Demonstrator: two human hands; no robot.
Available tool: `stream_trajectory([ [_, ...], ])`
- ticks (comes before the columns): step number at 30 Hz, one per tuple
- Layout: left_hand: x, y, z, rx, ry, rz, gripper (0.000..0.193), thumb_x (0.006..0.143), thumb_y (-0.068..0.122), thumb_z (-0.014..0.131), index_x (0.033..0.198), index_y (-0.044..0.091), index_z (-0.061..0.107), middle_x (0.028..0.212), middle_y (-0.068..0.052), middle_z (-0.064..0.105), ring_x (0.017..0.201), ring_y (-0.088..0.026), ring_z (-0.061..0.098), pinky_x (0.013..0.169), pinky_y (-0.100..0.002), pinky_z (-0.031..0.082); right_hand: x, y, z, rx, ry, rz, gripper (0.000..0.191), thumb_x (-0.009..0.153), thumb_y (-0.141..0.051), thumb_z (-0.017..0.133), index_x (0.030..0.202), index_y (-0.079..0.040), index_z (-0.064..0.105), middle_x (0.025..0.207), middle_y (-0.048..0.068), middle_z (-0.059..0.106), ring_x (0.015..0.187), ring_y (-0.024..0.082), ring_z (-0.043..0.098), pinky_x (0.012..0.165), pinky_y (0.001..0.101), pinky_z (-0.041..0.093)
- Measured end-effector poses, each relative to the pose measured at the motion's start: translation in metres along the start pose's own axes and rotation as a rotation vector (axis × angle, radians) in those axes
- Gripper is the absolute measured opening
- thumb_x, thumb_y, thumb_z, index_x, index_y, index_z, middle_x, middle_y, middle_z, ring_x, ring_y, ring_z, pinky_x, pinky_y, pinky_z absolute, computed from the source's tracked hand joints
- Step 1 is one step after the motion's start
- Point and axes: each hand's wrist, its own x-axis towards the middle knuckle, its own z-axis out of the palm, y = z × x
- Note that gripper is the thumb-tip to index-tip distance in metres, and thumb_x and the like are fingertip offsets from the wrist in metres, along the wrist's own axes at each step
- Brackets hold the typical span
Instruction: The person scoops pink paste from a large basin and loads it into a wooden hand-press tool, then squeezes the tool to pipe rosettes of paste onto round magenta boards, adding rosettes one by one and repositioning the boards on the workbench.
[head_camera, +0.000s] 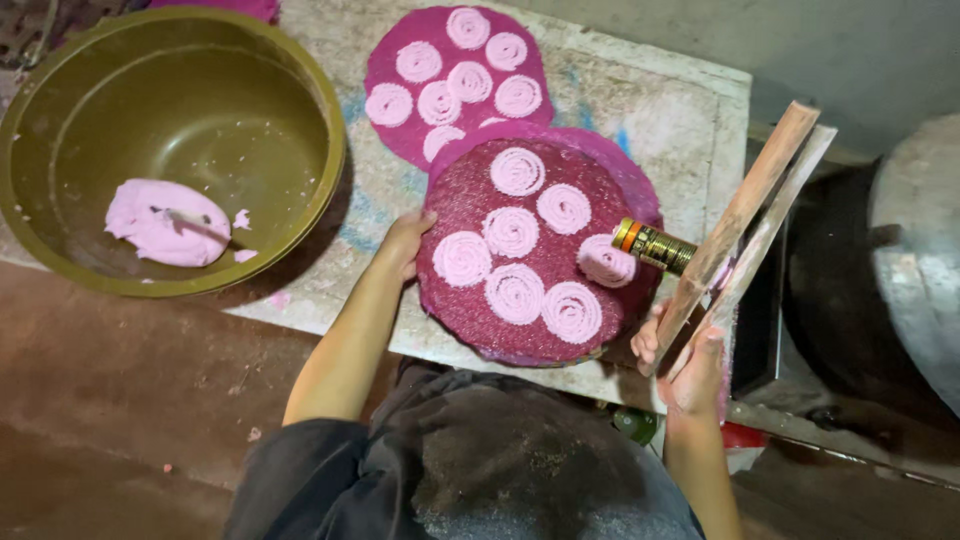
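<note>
My left hand (403, 243) rests on the left rim of a round magenta mat (470, 305) that carries several pink dough spirals (515, 292). My right hand (685, 365) grips the wooden handles of a dough press (745, 222). Its brass nozzle (652, 245) points at a spiral (606, 262) near the mat's right edge. A second magenta mat (385, 65) with several more spirals lies farther back, partly under the near one.
A large olive-green bowl (300, 215) at the left holds a lump of pink dough (166, 222). The mats lie on a worn white slab (660, 110). A dark stove and a grey round pan (915, 270) stand at the right. My lap is below.
</note>
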Motion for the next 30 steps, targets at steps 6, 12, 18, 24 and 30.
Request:
stream_trajectory([
  [6,-0.031,-0.063,0.015,-0.222,0.238,0.122,0.037,0.106,0.016,0.045,0.138,-0.001,0.053,0.132,-0.017,0.065,0.117,-0.031,0.065,0.104,-0.048,0.051,-0.021,-0.009,-0.028,-0.036,0.062,-0.026,0.089,0.088,-0.079,0.061,0.119,0.004,0.051,0.077,0.011,0.053,0.066,0.02,0.052,0.064,0.0357,0.044],
  [12,-0.058,-0.13,0.02,-0.193,0.329,0.307,0.041,0.1,0.002,0.057,0.139,-0.004,0.046,0.139,-0.019,0.058,0.128,-0.03,0.057,0.113,-0.047,0.043,-0.009,-0.003,-0.054,-0.114,0.091,0.045,0.082,0.092,-0.072,0.06,0.116,0.007,0.057,0.078,0.014,0.062,0.066,0.022,0.061,0.06,0.034,0.052],
  [18,-0.11,-0.042,0.062,1.165,0.403,0.947,0.083,0.079,0.015,0.082,0.148,-0.003,0.04,0.15,-0.024,0.041,0.143,-0.039,0.036,0.122,-0.05,0.027,0.04,-0.043,0.0,-0.389,-0.318,0.08,0.06,0.099,-0.051,0.071,0.107,0.008,0.059,0.086,0.016,0.067,0.072,0.024,0.066,0.066,0.0356,0.055],
  [24,-0.161,0.1,0.116,1.31,-0.519,0.465,0.067,0.08,0.023,0.079,0.139,0.008,0.051,0.135,-0.019,0.054,0.127,-0.035,0.049,0.108,-0.047,0.036,0.085,-0.11,0.145,-1.331,-0.975,-0.657,0.067,0.08,-0.055,0.072,0.115,0.002,0.067,0.08,0.013,0.065,0.071,0.032,0.064,0.064,0.0409,0.05],
  [30,-0.217,0.195,0.087,1.535,-0.722,0.274,0.05,0.082,0.029,0.075,0.127,0.015,0.059,0.113,-0.014,0.066,0.105,-0.034,0.062,0.09,-0.045,0.045,0.131,-0.125,0.303,-1.16,-1.457,-1.217,0.057,0.085,-0.06,0.073,0.084,-0.004,0.063,0.064,0.011,0.055,0.059,0.032,0.058,0.051,0.0445,0.043],
])
